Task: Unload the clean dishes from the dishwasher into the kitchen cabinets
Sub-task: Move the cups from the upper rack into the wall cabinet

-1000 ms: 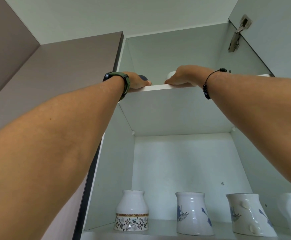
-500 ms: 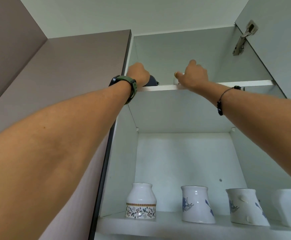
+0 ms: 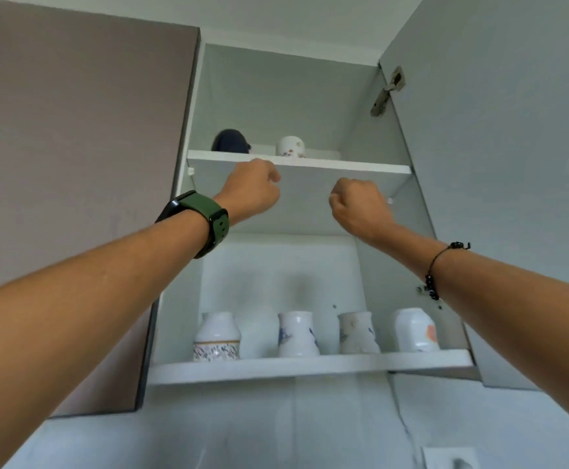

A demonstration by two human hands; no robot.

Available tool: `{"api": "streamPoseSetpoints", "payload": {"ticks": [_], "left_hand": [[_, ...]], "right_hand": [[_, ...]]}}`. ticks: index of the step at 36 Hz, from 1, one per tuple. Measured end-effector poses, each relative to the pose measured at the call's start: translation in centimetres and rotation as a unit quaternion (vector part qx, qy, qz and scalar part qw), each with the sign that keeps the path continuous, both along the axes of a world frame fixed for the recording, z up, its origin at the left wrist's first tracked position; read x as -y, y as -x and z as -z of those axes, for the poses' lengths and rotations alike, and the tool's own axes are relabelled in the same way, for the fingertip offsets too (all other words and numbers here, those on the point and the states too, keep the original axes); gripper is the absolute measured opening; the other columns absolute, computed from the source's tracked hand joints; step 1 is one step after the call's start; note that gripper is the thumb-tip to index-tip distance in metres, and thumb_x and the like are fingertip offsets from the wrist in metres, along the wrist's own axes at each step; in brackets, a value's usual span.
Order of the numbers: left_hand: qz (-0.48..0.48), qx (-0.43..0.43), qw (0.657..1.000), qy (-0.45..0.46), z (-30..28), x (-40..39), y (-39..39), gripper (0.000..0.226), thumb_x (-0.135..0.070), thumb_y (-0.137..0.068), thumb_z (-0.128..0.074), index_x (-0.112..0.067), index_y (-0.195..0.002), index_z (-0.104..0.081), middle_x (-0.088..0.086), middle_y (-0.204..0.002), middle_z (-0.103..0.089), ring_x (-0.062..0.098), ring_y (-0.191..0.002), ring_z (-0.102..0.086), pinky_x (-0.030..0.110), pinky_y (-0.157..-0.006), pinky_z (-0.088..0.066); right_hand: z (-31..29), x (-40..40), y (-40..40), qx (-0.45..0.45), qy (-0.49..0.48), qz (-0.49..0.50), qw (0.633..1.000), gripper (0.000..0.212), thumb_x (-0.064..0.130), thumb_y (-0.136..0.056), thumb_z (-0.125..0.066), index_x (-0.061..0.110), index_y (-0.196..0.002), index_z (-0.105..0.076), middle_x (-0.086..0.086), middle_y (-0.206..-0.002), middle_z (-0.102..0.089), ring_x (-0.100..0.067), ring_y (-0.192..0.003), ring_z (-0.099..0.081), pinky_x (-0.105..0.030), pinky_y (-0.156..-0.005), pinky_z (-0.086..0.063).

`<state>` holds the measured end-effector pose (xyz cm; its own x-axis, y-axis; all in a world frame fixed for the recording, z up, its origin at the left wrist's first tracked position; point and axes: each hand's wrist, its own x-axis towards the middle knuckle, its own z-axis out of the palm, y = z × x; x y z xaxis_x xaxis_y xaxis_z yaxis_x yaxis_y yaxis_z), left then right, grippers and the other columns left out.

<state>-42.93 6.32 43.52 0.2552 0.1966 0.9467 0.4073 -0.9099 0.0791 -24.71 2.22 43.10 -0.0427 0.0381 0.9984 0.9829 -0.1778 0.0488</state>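
Note:
A dark blue mug (image 3: 230,141) and a small white mug with flower print (image 3: 291,146) stand on the upper shelf (image 3: 361,168) of the open wall cabinet. My left hand (image 3: 251,189) is just below that shelf's front edge, fingers curled, holding nothing. My right hand (image 3: 359,206) is lower and to the right, also curled and empty. Both hands are apart from the mugs. On the lower shelf (image 3: 310,367) stand several white patterned mugs (image 3: 297,333) upside down in a row.
The cabinet door (image 3: 496,164) hangs open on the right, with a hinge (image 3: 386,93) near its top. A closed brown cabinet front (image 3: 73,164) is on the left. A white wall socket (image 3: 452,458) sits low on the wall.
Both hands have let go of the mugs on the upper shelf and pulled back and down below the shelf edge. My view has dropped, showing more of the wall below.

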Motion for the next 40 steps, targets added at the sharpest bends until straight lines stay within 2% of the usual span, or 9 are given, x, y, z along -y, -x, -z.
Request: {"api": "streamPoseSetpoints", "payload": {"ticks": [9,12,16,19,23,28,35,38,40], "left_hand": [[-0.028,-0.113,0.992,0.039,6.6,6.8,-2.6,0.051,0.002,-0.085,-0.040,-0.011,-0.135,-0.045,0.011,-0.141,-0.043,0.028,-0.127,-0.044,0.030,-0.099,-0.039],[-0.024,-0.130,0.990,0.043,9.2,10.5,-3.0,0.052,0.002,-0.084,-0.041,-0.011,-0.135,-0.045,0.010,-0.140,-0.044,0.027,-0.127,-0.044,0.028,-0.098,-0.038],[0.002,-0.146,0.987,0.073,14.3,15.8,-3.8,0.051,0.000,-0.084,-0.042,-0.013,-0.132,-0.047,0.010,-0.139,-0.046,0.026,-0.128,-0.043,0.030,-0.102,-0.038],[0.032,-0.160,0.980,0.115,20.1,20.2,-5.0,0.047,-0.001,-0.085,-0.045,-0.012,-0.129,-0.051,0.010,-0.134,-0.051,0.025,-0.121,-0.048,0.026,-0.093,-0.039],[0.108,-0.186,0.961,0.171,29.0,27.0,-6.3,0.042,0.000,-0.087,-0.048,-0.010,-0.127,-0.054,0.006,-0.133,-0.053,0.021,-0.121,-0.049,0.018,-0.090,-0.034],[0.181,-0.185,0.927,0.270,39.4,34.5,-7.6,0.038,-0.004,-0.090,-0.048,-0.014,-0.126,-0.055,0.002,-0.133,-0.053,0.017,-0.122,-0.049,0.015,-0.089,-0.033],[0.241,-0.237,0.865,0.370,49.9,41.1,-10.5,0.038,-0.004,-0.088,-0.049,-0.011,-0.124,-0.057,0.004,-0.129,-0.057,0.017,-0.119,-0.051,0.018,-0.095,-0.036],[0.263,-0.261,0.844,0.388,53.1,42.5,-12.1,0.037,-0.002,-0.088,-0.049,-0.008,-0.124,-0.057,0.007,-0.127,-0.058,0.019,-0.118,-0.053,0.019,-0.096,-0.036],[0.277,-0.280,0.830,0.396,55.2,43.1,-13.2,0.036,-0.002,-0.089,-0.049,-0.008,-0.124,-0.057,0.006,-0.128,-0.058,0.018,-0.118,-0.054,0.013,-0.093,-0.035]], "right_hand": [[6.1,7.9,0.4,-0.013,0.097,0.039,0.994,0.027,0.020,-0.091,-0.042,-0.001,-0.097,-0.058,-0.021,-0.101,-0.062,-0.038,-0.097,-0.054,-0.035,-0.071,-0.041],[9.0,11.7,0.2,-0.030,0.113,0.029,0.993,0.024,0.020,-0.091,-0.041,0.000,-0.089,-0.055,-0.021,-0.100,-0.063,-0.037,-0.093,-0.055,-0.032,-0.066,-0.038],[15.4,17.4,-0.1,-0.075,0.148,0.000,0.986,0.028,0.020,-0.091,-0.041,-0.001,-0.097,-0.059,-0.019,-0.101,-0.064,-0.036,-0.094,-0.056,-0.034,-0.073,-0.043],[22.1,21.9,-0.6,-0.090,0.200,-0.006,0.976,0.027,0.019,-0.092,-0.043,-0.002,-0.097,-0.060,-0.019,-0.098,-0.065,-0.036,-0.092,-0.056,-0.033,-0.070,-0.039],[31.4,28.7,-1.7,-0.131,0.287,0.007,0.949,0.028,0.021,-0.091,-0.044,0.002,-0.100,-0.061,-0.018,-0.099,-0.064,-0.037,-0.093,-0.054,-0.037,-0.080,-0.045],[40.8,37.6,-3.6,-0.169,0.374,0.065,0.910,0.027,0.019,-0.091,-0.043,-0.001,-0.099,-0.060,-0.019,-0.101,-0.065,-0.039,-0.093,-0.056,-0.038,-0.085,-0.041],[48.7,47.6,-6.5,-0.264,0.444,0.125,0.847,0.037,0.026,-0.084,-0.039,0.002,-0.099,-0.063,-0.020,-0.107,-0.065,-0.038,-0.100,-0.059,-0.042,-0.085,-0.046],[51.7,50.7,-8.3,-0.319,0.456,0.149,0.817,0.029,0.020,-0.090,-0.043,0.003,-0.103,-0.063,-0.019,-0.110,-0.065,-0.037,-0.104,-0.058,-0.042,-0.089,-0.046],[54.2,52.4,-9.6,-0.359,0.467,0.153,0.794,0.026,0.018,-0.092,-0.044,0.004,-0.102,-0.063,-0.018,-0.108,-0.065,-0.035,-0.100,-0.060,-0.045,-0.090,-0.048]]}}
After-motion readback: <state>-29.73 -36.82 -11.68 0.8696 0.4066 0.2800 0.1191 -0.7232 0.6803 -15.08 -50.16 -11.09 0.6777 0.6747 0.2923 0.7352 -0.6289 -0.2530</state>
